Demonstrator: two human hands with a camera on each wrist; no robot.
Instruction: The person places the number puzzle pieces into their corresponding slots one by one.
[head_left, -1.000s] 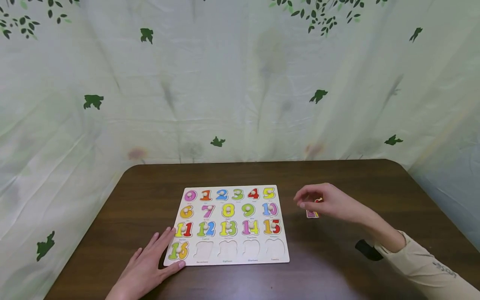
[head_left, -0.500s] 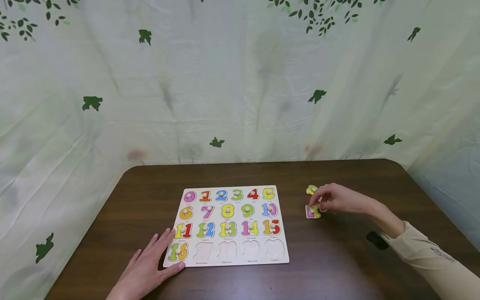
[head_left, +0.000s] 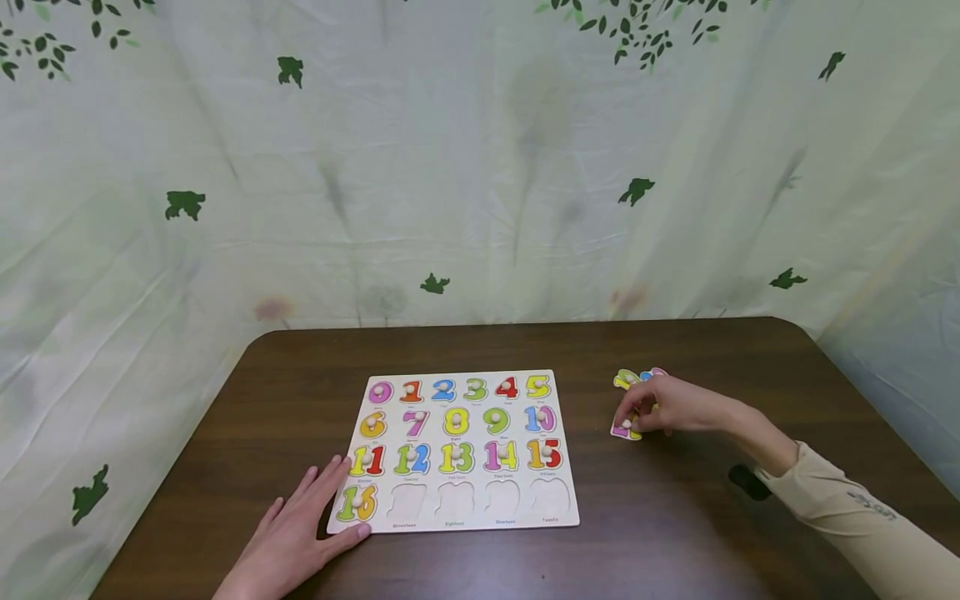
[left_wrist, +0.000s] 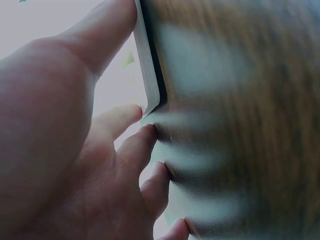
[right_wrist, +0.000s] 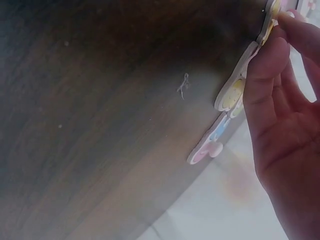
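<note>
A white number puzzle board (head_left: 480, 527) lies on the table, with knobbed number pieces in its top three rows and a 16 piece (head_left: 356, 502) at the lower left. My left hand (head_left: 288, 533) rests spread at the board's left corner, its thumb on the front edge. To the right of the board, my right hand (head_left: 667, 408) pinches a pink and yellow number piece (head_left: 624, 430) by its knob, low over the table. Other number pieces lie just beyond that hand, among them a green and yellow one (head_left: 626, 379) and a blue and pink one (right_wrist: 202, 154). Fingers partly hide them.
The dark wooden table (head_left: 480, 346) ends at a pale curtain (head_left: 480, 167) with leaf prints. A small black object (head_left: 748, 482) shows beneath the right wrist. Shallow outlined recesses (head_left: 455, 500) run along the board's front row.
My right hand has moved slightly right and down onto the pink and yellow number piece and now pinches it. More pieces behind it have come into view. The left hand stays put.
</note>
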